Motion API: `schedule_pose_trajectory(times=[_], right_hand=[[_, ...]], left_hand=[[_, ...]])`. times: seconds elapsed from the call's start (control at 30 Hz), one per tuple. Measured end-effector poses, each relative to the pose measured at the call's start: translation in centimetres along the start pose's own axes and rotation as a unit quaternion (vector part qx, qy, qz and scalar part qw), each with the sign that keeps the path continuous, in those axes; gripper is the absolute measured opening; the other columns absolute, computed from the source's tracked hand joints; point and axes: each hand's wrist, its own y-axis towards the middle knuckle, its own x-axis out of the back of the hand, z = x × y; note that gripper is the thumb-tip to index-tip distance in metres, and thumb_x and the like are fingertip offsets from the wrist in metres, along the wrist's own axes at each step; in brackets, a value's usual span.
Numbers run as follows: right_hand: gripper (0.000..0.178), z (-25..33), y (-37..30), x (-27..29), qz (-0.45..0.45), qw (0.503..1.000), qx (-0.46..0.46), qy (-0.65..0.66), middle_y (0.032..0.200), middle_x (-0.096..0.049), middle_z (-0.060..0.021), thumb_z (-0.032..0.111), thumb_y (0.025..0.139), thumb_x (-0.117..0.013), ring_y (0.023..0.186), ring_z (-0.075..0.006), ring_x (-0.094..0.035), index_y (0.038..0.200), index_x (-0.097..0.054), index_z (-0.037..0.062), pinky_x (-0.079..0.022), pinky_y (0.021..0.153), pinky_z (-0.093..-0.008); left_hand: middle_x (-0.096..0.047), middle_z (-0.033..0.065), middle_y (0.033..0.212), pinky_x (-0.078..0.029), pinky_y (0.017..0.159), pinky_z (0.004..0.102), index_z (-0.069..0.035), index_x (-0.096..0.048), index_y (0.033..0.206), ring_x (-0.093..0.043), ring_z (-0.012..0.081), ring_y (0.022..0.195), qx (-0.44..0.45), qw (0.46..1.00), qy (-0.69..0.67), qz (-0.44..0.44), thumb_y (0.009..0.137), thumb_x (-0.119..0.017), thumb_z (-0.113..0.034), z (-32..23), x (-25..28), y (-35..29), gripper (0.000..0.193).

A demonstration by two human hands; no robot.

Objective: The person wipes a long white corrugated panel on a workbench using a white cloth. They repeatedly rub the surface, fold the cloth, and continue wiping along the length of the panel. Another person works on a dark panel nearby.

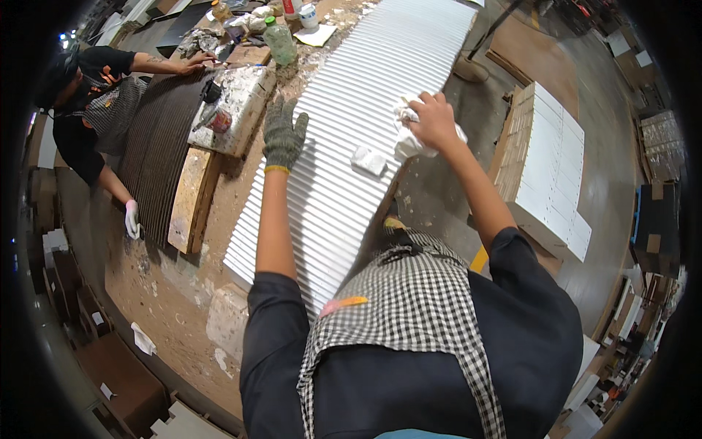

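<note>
A long white ribbed panel (351, 95) lies across the workbench in front of me. My left hand (284, 135), in a grey knit glove with a yellow cuff, rests at the panel's left edge with its fingers stretched out. At the right edge, my bare right hand (434, 121) is closed around a crumpled white rag (411, 140), part of which hangs past the panel's side. Just left of the rag, a small folded white cloth (368, 161) sits on the ribs.
Across the bench a co-worker (102, 110) handles a dark ribbed panel (157, 154). Between us stand a paint-spattered block (241, 102), a wooden block (191, 197) and a green bottle (280, 42). To my right is a stack of white-topped boards (548, 161).
</note>
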Motion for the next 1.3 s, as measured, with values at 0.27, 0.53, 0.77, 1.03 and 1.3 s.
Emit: schedule_pose_trajectory(times=[0.27,0.53,0.77,1.03,1.3], right_hand=[[0.018,5.0,2.8,-0.3,-0.012,0.998,0.052,-0.029,0.104,-0.064,-0.0064,0.016,0.078,-0.072,0.109,-0.0301,-0.055,0.095,-0.072,0.0126,-0.045,0.087,-0.0470],[0.015,13.9,14.4,-7.2,0.012,0.997,0.072,0.017,0.109,-0.065,-0.0072,0.021,0.085,-0.066,0.113,-0.0317,-0.056,0.095,-0.074,0.0126,-0.046,0.089,-0.0547],[0.030,17.0,23.0,-11.2,0.047,0.992,0.030,0.116,0.117,-0.066,-0.0048,0.026,0.086,-0.065,0.117,-0.0294,-0.057,0.113,-0.074,0.0185,-0.050,0.093,-0.0504],[0.035,4.8,8.4,0.2,0.036,0.989,0.052,0.136,0.110,-0.068,-0.0085,0.039,0.085,-0.074,0.105,-0.0273,-0.060,0.107,-0.074,0.0107,-0.049,0.087,-0.0452],[0.027,8.2,4.7,-2.4,-0.018,0.998,0.060,-0.001,0.110,-0.064,-0.0054,0.026,0.078,-0.081,0.104,-0.0267,-0.056,0.099,-0.071,0.0124,-0.044,0.085,-0.0442]], left_hand=[[-0.035,0.0122,0.162,-0.025,0.124,0.0314,-0.005,-0.034,0.157,-0.035,0.0205,0.148,0.154,0.930,-0.234,0.238,0.105,-0.028,-0.008,11.0,-7.9,6.7,0.052],[-0.046,0.0179,0.154,-0.031,0.120,0.0366,-0.003,-0.044,0.150,-0.043,0.0287,0.143,-0.001,0.977,-0.015,0.212,0.102,-0.042,-0.014,11.4,-7.4,6.3,0.049],[-0.066,0.0200,0.127,-0.050,0.096,0.0450,0.002,-0.052,0.141,-0.064,0.0335,0.112,0.178,0.951,-0.151,0.205,0.103,-0.051,-0.027,5.2,-5.5,8.4,0.048],[-0.057,0.0162,0.145,-0.035,0.115,0.0350,0.002,-0.050,0.145,-0.052,0.0248,0.135,0.124,0.907,-0.390,0.096,0.112,-0.026,-0.037,12.7,-10.9,6.4,0.056],[-0.041,0.0141,0.157,-0.023,0.123,0.0314,0.003,-0.033,0.155,-0.038,0.0203,0.145,0.203,0.858,-0.436,0.180,0.111,-0.029,-0.048,9.2,-9.0,6.6,0.067]])
